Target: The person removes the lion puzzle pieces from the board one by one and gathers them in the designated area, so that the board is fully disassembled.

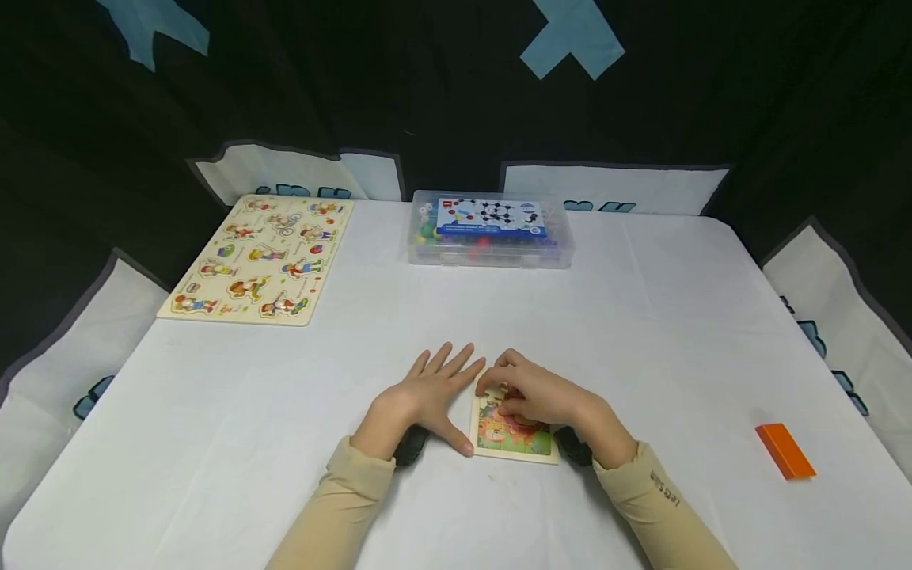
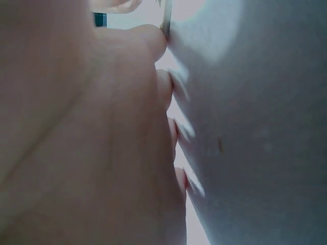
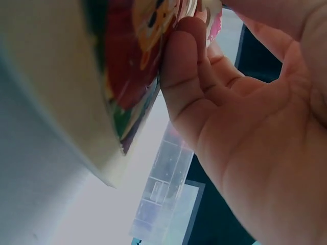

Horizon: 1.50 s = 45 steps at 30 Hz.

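A small jigsaw puzzle in a pale tray [image 1: 516, 454] lies on the table, its colourful picture partly hidden under my right hand [image 1: 537, 392]. That hand is bent over the puzzle and pinches a small puzzle piece [image 3: 214, 25], pale with some pink on it, between thumb and fingers. My left hand [image 1: 431, 396] lies with fingers spread on the table along the puzzle's left side, its thumb and index finger by the tray's edge. In the left wrist view, the palm [image 2: 102, 138] fills the left half and the fingertips touch the tabletop.
A large wooden picture board [image 1: 249, 261] lies at the back left. A clear plastic case [image 1: 492, 252] of coloured parts stands at the back middle. An orange block [image 1: 785, 451] lies to the right. Dark cloth [image 1: 427, 95] hangs behind the white table [image 1: 627, 317].
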Motion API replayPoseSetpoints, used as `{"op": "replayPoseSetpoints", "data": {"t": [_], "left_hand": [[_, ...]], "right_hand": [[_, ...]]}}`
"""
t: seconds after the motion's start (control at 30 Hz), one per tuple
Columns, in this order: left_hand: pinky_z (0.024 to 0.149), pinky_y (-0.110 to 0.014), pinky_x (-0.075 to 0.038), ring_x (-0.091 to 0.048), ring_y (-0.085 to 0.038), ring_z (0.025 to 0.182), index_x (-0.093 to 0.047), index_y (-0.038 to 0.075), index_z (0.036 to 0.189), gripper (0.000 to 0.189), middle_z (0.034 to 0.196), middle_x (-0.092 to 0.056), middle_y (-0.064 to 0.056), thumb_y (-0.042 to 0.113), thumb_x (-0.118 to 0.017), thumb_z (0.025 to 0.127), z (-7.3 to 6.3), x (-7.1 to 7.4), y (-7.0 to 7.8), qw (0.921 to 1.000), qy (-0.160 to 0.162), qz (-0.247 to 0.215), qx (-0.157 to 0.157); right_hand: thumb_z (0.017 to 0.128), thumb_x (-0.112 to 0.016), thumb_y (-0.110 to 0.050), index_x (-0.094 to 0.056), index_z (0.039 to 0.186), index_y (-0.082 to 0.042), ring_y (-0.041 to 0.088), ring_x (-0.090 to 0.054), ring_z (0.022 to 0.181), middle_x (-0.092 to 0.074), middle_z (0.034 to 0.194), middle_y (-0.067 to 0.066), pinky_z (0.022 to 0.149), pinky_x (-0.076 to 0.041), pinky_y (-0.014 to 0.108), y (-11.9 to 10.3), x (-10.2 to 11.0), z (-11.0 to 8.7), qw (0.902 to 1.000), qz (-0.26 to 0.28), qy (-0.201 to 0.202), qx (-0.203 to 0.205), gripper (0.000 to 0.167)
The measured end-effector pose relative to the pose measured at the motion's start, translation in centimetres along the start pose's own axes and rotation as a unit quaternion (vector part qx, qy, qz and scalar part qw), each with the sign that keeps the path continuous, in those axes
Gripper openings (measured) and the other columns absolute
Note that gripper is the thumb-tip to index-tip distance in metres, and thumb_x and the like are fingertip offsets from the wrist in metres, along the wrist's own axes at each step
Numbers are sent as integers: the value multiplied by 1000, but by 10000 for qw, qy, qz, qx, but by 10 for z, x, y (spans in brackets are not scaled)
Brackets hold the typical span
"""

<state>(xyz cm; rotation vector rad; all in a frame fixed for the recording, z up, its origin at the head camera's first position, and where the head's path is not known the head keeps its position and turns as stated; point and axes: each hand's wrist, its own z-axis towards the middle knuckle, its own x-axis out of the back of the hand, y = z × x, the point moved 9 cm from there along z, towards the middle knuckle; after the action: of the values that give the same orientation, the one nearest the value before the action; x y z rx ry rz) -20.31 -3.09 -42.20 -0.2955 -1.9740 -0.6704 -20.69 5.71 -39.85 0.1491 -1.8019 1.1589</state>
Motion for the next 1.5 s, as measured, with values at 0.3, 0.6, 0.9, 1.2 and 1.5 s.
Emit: {"op": "replayPoseSetpoints", "data": {"t": [0.3, 0.6, 0.9, 1.2, 1.5], "left_hand": [[107, -47, 3, 7, -27, 136, -11, 21, 147, 119, 151, 3, -2, 66, -72, 55, 1, -1, 0, 10000, 24, 14, 10], [107, -47, 3, 7, -27, 136, -11, 21, 147, 120, 151, 2, -3, 64, -74, 54, 3, -1, 3, 9999, 77, 6, -85], [107, -46, 4, 7, -27, 136, -11, 20, 147, 121, 151, 3, -2, 63, -75, 54, 3, 0, 2, 9998, 130, -72, -100], [107, -46, 5, 8, -26, 136, -11, 20, 147, 121, 151, 3, -2, 61, -76, 53, 0, 1, -1, 9995, 154, -244, -84], [107, -47, 5, 7, -27, 136, -11, 20, 147, 121, 151, 2, -3, 61, -76, 53, -1, 1, 0, 9995, 176, -224, -133]], "right_hand": [[85, -63, -7, -58, 108, -14, 17, -51, 87, -42, 112, 4, 74, -48, 30, 5, 17, -8, 9975, 276, 652, 18, 25], [88, -58, -8, -55, 109, -10, 19, -51, 89, -50, 111, 3, 73, -47, 35, 19, 51, -37, 9855, 286, 1646, -297, 20], [85, -63, -5, -62, 109, -5, 25, -49, 93, -51, 112, 10, 78, -43, 42, 52, 70, -71, 9709, 118, 2239, -848, 25], [84, -63, -4, -63, 111, -5, 24, -43, 77, -48, 108, 17, 67, -38, 36, 82, 78, -85, 9581, -261, 2397, -1549, 27], [84, -64, -8, -57, 118, -2, 25, -46, 80, -48, 105, 17, 68, -40, 36, 99, 81, -96, 9492, -181, 2460, -1953, 35]]}}
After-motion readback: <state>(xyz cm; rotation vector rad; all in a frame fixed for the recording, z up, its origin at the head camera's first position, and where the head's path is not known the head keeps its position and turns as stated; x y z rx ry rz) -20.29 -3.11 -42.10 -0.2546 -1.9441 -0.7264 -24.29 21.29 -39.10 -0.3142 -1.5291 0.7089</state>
